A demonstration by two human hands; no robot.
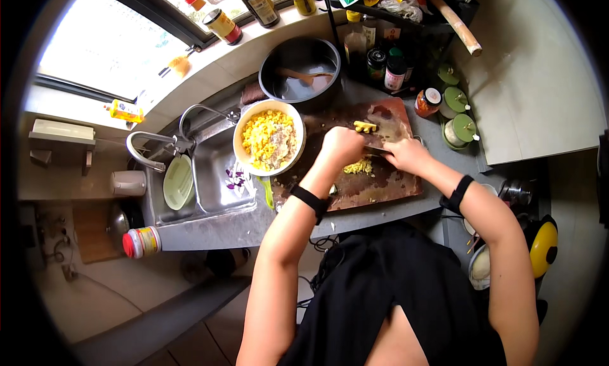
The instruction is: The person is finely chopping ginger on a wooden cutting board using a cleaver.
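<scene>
My right hand (pixel 407 154) grips the handle end of a kitchen knife (pixel 376 149) over a brown chopping board (pixel 395 187). My left hand (pixel 343 146) is at the other end of the blade; its fingertips are hidden, so what it grips cannot be told. Just below the blade lies a small heap of finely chopped yellow food (pixel 359 166), possibly ginger. A larger yellow piece (pixel 365 126), which looks like ginger root, lies beyond the knife. Left of the board stands a white bowl (pixel 236 147) filled with yellow kernels or bits and a pale minced mixture.
A dark basin (pixel 263 76) holding liquid and a wooden spatula (pixel 299 75) stands behind the board. At left is a steel sink (pixel 211 175) with purple and white scraps. Jars (pixel 428 102) and green-lidded containers (pixel 460 130) stand at right. A green-handled tool (pixel 268 192) lies beside the board.
</scene>
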